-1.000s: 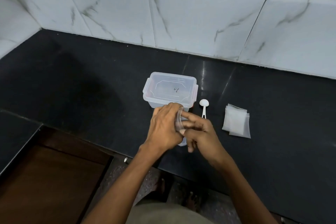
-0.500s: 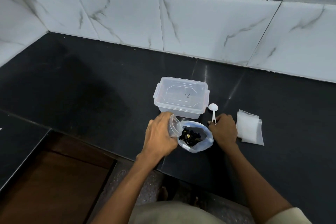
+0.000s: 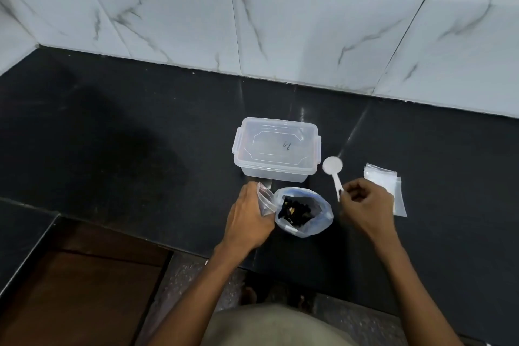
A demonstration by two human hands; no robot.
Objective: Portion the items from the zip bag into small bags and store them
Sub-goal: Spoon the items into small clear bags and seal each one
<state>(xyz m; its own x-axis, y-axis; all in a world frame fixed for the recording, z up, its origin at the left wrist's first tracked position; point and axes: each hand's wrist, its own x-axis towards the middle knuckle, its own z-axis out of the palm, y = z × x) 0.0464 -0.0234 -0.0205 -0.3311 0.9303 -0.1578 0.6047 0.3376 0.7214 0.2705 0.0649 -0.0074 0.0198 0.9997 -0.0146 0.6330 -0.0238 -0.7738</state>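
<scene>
Black countertop (image 3: 140, 149) carries lidded container (image 3: 276, 152), open zip bag (image 3: 304, 212), small bags (image 3: 389, 191).

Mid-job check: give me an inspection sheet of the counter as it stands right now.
Surface: black counter, glossy.
Job's things: open zip bag holding dark pieces; small bag; white scoop; stack of small bags; lidded clear container.
Clutter: nothing seen.
Hands: left hand holds the small bag; right hand pinches the scoop's handle.
Cables: nothing seen.
Surroundings: marbled wall tiles.
</scene>
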